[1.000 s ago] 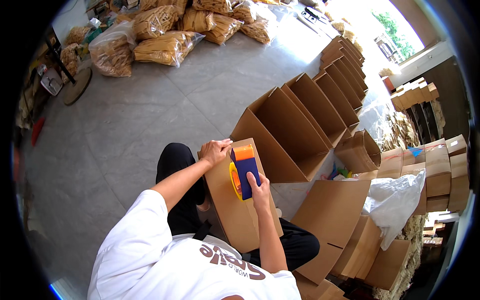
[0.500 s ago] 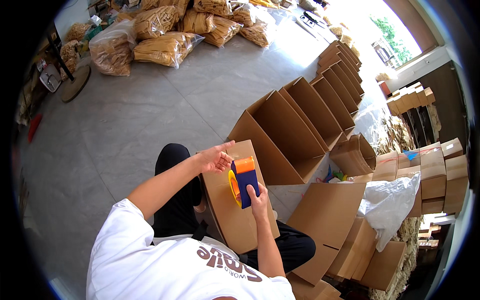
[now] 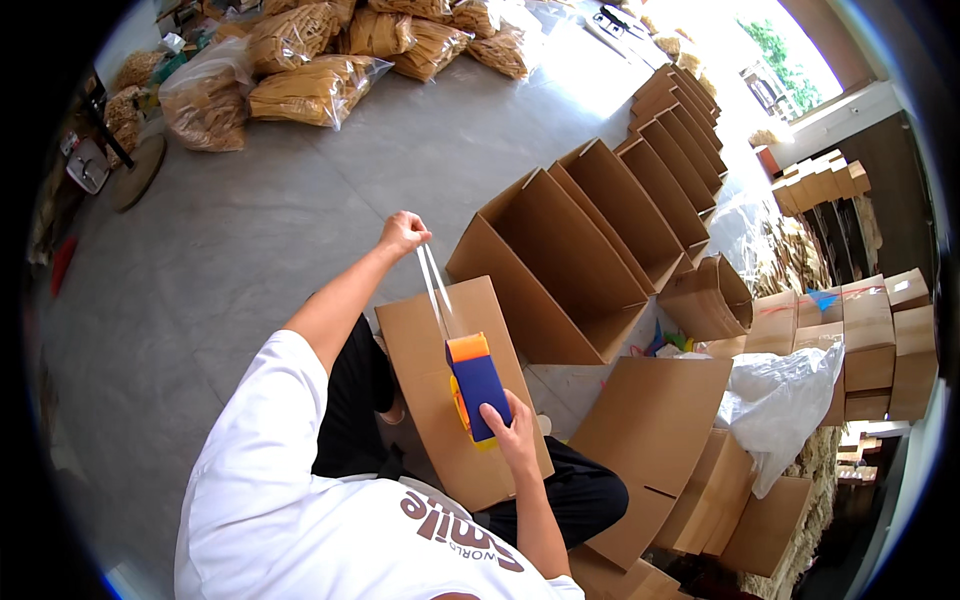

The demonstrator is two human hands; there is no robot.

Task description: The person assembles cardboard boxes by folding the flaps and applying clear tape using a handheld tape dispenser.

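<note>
A closed cardboard box (image 3: 413,330) lies before me between my bent legs. Over it, my right hand (image 3: 516,436) grips a blue tape dispenser (image 3: 474,388) with an orange front end and a yellow side. A strip of clear tape (image 3: 431,280) runs taut from the orange end up to my left hand (image 3: 404,233). The fingers of my left hand are pinched on the strip's free end, beyond the box's far edge. Most of the tape roll is hidden behind the dispenser body.
A row of upright open cartons (image 3: 560,250) stretches away at the far right. Flattened cardboard (image 3: 655,420) and more boxes lie at my right, with a crumpled clear plastic sheet (image 3: 780,400). Filled plastic bags (image 3: 315,92) sit on the grey floor (image 3: 240,230) at the back.
My left hand has gone from open beside the dispenser to pinching the tape and has moved away, drawing out a strip. The dispenser has shifted slightly toward me.
</note>
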